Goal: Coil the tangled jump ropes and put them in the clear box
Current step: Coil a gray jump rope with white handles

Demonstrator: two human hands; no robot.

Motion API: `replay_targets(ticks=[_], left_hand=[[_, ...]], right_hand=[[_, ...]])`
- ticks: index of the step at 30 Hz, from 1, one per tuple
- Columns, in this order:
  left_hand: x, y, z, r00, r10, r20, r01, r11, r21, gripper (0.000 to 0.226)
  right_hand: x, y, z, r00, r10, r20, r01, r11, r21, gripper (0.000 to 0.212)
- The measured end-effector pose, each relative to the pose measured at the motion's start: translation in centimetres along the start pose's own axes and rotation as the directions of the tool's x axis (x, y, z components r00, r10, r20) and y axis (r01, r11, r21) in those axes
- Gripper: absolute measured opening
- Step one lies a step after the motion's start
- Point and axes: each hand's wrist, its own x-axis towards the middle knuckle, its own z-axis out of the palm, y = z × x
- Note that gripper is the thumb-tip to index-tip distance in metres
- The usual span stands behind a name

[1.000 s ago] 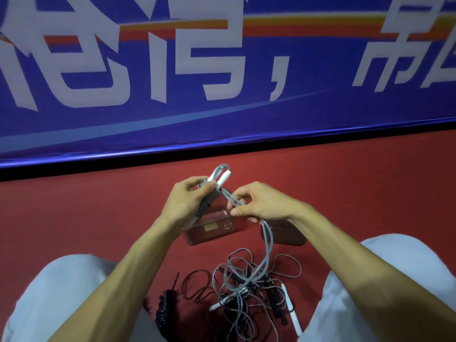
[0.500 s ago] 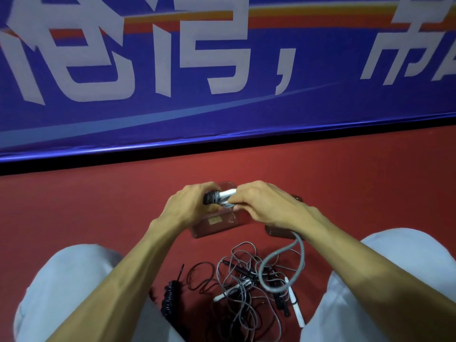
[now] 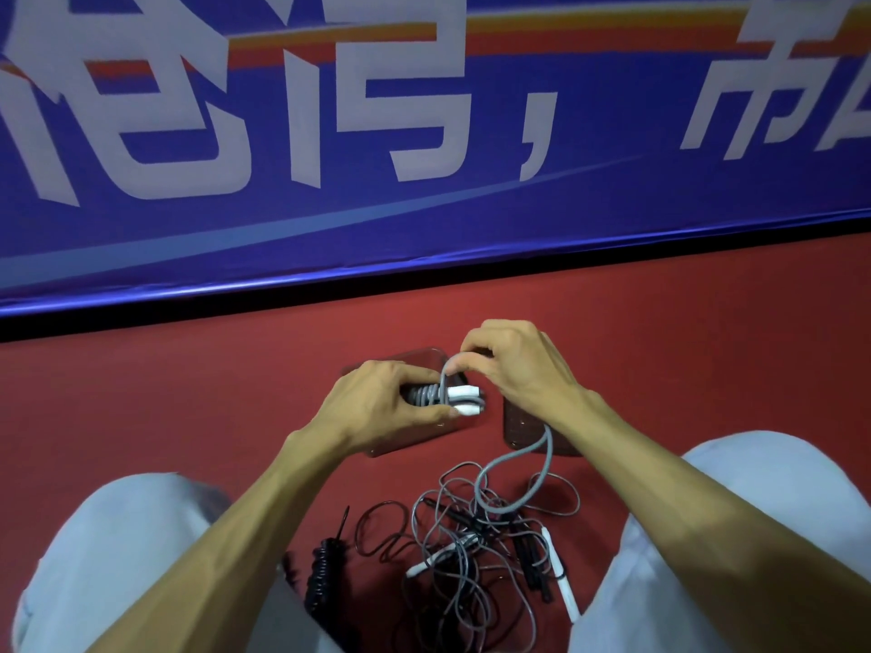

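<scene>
Red floor (image 3: pixel 707 346) lies open to both sides of my hands, while the blue banner wall (image 3: pixel 424 228) closes it off just beyond the clear plastic box (image 3: pixel 410 440). My knees hem in the tangled pile of thin grey and black jump ropes (image 3: pixel 471 549) on the floor. My left hand (image 3: pixel 377 407) grips the white handles wound with thick grey rope (image 3: pixel 447 398), held above the box. My right hand (image 3: pixel 513 369) pinches a loop of that rope just above the handles, and its tail trails down to the pile.
</scene>
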Motion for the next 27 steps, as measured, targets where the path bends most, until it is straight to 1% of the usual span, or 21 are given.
replay_targets(ticks=[2,3,5,6,8,11,12,14,16,18,21,23,26,27], left_hand=[[0.0,0.0,-0.3,1.0,-0.019,0.004,0.019,0.992,-0.123,0.041],[0.0,0.1,-0.6,1.0,-0.026,0.004,0.026,0.974,-0.226,0.034],[-0.3,0.5,-1.4,0.999,-0.044,-0.021,0.029,0.881,-0.471,0.02],[-0.3,0.7,-1.8,0.997,-0.066,-0.038,0.032,0.815,-0.579,0.013],[-0.4,1.2,-2.4,0.987,-0.138,-0.077,0.041,0.698,-0.715,0.016],[-0.3,1.3,-2.6,0.972,-0.225,-0.074,0.055,0.519,-0.853,0.035],[-0.3,1.3,-2.6,0.97,-0.238,-0.057,0.066,0.478,-0.876,0.037],[-0.3,1.1,-2.4,0.966,-0.258,-0.029,0.093,0.449,-0.889,0.03],[-0.1,1.0,-2.4,0.955,-0.295,-0.022,0.117,0.446,-0.887,0.023],[0.0,0.7,-2.3,0.942,-0.335,-0.024,0.132,0.437,-0.89,0.021],[0.3,0.6,-2.2,0.922,-0.386,-0.022,0.143,0.393,-0.909,0.022],[0.4,0.5,-2.0,0.915,-0.402,-0.02,0.142,0.367,-0.92,0.023],[0.6,0.1,-2.1,0.905,-0.426,0.004,0.138,0.286,-0.948,0.026],[0.6,0.0,-2.1,0.9,-0.435,0.002,0.135,0.276,-0.951,0.024]], right_hand=[[0.0,0.2,0.0,1.0,0.0,-0.015,0.0,1.0,0.009,0.022],[0.0,0.2,0.1,1.0,-0.006,-0.021,0.006,1.0,0.002,0.018],[0.0,0.4,0.5,0.999,-0.026,-0.019,0.026,1.0,-0.004,0.011],[0.0,0.4,0.7,0.999,-0.043,-0.01,0.043,0.999,0.006,0.013],[0.0,0.3,1.1,0.998,-0.064,0.018,0.063,0.997,0.037,0.02],[0.0,-0.3,1.2,0.995,-0.017,0.102,0.006,0.995,0.099,0.021],[0.0,-0.3,1.3,0.992,0.004,0.127,-0.02,0.993,0.118,0.017],[0.0,-0.4,1.3,0.988,0.056,0.146,-0.075,0.989,0.128,0.004],[0.0,-0.7,1.3,0.983,0.1,0.152,-0.12,0.985,0.126,0.019],[0.0,-0.9,1.3,0.974,0.143,0.175,-0.163,0.981,0.108,0.032],[0.3,-1.2,1.0,0.958,0.197,0.207,-0.224,0.968,0.116,0.044],[0.3,-1.6,0.9,0.952,0.179,0.247,-0.214,0.969,0.122,0.04],[-0.1,-2.4,0.8,0.927,0.119,0.357,-0.181,0.973,0.145,0.025],[-0.1,-2.6,0.7,0.917,0.098,0.386,-0.169,0.973,0.154,0.022]])
